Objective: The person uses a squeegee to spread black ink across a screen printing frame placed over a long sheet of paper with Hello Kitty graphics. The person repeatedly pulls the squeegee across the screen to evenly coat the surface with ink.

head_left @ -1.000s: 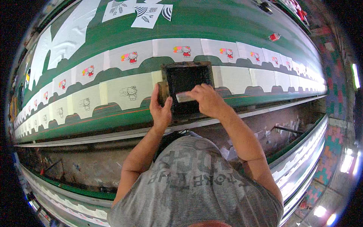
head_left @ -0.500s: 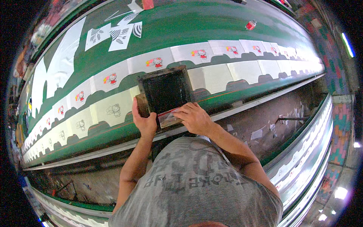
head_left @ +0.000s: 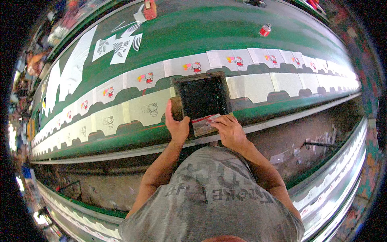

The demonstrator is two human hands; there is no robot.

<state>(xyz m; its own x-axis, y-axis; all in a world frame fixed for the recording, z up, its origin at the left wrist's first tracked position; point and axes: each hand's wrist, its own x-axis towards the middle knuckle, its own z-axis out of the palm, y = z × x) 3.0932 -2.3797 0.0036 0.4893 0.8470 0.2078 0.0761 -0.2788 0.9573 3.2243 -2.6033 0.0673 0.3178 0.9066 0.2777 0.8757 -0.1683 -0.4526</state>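
Observation:
A dark rectangular screen-printing frame (head_left: 203, 97) lies on or just over the near row of pale pieces. My left hand (head_left: 177, 127) grips its near left corner, thumb at the near edge and fingers along a wooden block (head_left: 176, 108) on its side. My right hand (head_left: 231, 131) is closed at the frame's near right, fingers pinching the end of a pale strip with a red edge (head_left: 204, 119), possibly a squeegee. Left of the frame, a pale piece carries a thin outline of a cartoon cat (head_left: 151, 109). To the right, a pale piece (head_left: 250, 87) is unprinted.
Behind runs a row of sheets with coloured cat prints (head_left: 192, 67) on the long green table (head_left: 181, 36). A red-labelled bottle (head_left: 265, 30) and patterned paper cutouts (head_left: 120, 50) stand farther back. A metal rail (head_left: 100, 155) edges the table; another table (head_left: 330, 181) lies behind me.
Both hands have moved the frame right along the near row by about one piece. Where it was, an outlined cat now shows on the pale piece. My view has shifted slightly.

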